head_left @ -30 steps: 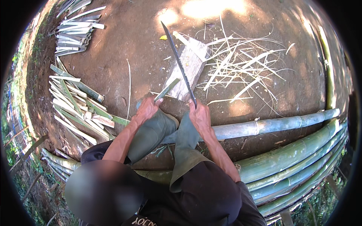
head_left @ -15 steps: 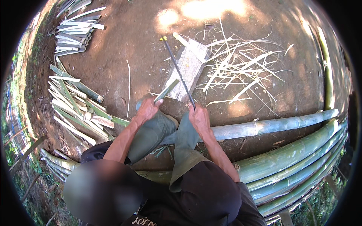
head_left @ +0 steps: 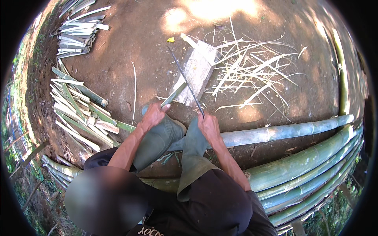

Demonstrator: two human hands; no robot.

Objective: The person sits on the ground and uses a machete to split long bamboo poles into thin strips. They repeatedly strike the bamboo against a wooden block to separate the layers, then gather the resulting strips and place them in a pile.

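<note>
My left hand (head_left: 155, 113) is closed round one end of a green bamboo strip (head_left: 175, 94), whose far end reaches over the near part of a pale wooden block (head_left: 197, 70). In my right hand (head_left: 208, 124) I grip a long, thin, dark-bladed machete (head_left: 183, 74); its handle is hidden in my fist. The blade slants up and left across the block, close to the strip's far end. Whether blade and strip touch I cannot tell. Another pale strip (head_left: 191, 40) lies across the block's far end.
Thin bamboo shavings (head_left: 256, 67) lie scattered right of the block. Split strips (head_left: 84, 112) are heaped at left, with stacked pieces (head_left: 78, 37) beyond. A long bamboo pole (head_left: 275, 133) runs behind my boots (head_left: 157, 137), and thick green poles (head_left: 303, 163) lie at lower right.
The machete's tip has swung slightly left and down, away from the yellow leaf on the ground. My left hand and the bamboo strip have stayed in place.
</note>
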